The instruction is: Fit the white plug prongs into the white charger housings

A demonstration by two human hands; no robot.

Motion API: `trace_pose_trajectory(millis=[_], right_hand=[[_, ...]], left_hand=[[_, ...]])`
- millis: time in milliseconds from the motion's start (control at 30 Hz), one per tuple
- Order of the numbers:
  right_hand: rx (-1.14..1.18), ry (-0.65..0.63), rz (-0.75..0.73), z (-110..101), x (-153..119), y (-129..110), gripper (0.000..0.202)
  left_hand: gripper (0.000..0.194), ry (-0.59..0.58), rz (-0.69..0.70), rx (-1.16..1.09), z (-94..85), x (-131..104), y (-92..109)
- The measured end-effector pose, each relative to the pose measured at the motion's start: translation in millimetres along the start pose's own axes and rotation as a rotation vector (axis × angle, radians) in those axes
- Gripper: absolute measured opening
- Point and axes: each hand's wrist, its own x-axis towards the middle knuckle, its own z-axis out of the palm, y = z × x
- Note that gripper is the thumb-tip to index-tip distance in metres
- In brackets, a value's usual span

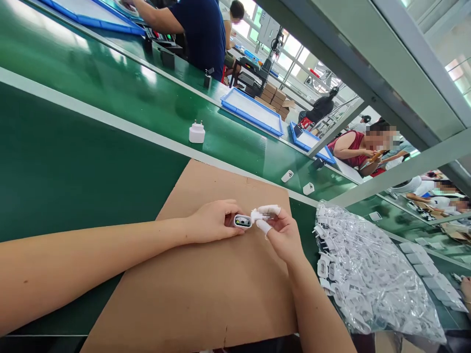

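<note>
Over a brown cardboard sheet [206,279], my left hand [213,220] is closed around a white charger housing [243,221]. The housing's open end faces up, and a circuit board shows inside it. Just to its right, my right hand [281,230] pinches a small white plastic cap with pins [257,215] between thumb and finger. White finger covers sit on those fingertips. The cap is close beside the housing's rim; whether they touch I cannot tell.
A clear plastic bag [379,274] full of white parts lies at right. On the green conveyor [158,105] stand a white plug charger [196,132] and smaller white housings [308,188]. Blue-rimmed trays [253,110] line the far side. Other people sit beyond; a metal frame [368,73] crosses overhead.
</note>
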Motion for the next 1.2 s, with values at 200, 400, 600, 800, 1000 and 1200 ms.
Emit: trace_pose_trajectory(millis=[200,400,600,800,1000,1200], right_hand=[[-0.724,-0.019,-0.418,12.4,-10.8,-8.2,0.024],[-0.749,-0.054,-0.432,17.2,-9.5,-9.4,0.031],[-0.765,-0.068,-0.451,17.2,-6.2,-9.0,0.028],[-0.738,-0.14,-0.454,14.1,2.2,-8.8,0.026],[-0.705,-0.113,-0.357,19.5,6.5,-2.1,0.023],[-0.595,-0.013,-0.294,-2.3,0.9,-1.6,0.056]], left_hand=[[0.035,-0.03,-0.004,0.026,5.0,2.7,-1.2],[0.031,-0.024,0.01,0.034,2.5,1.4,0.1],[0.032,-0.008,0.002,0.048,4.5,1.6,-2.6],[0.03,-0.008,0.018,0.05,5.0,1.8,-3.3],[0.032,-0.023,0.013,0.051,4.5,1.3,0.8],[0.034,0.013,-0.028,0.039,1.8,6.4,7.1]])
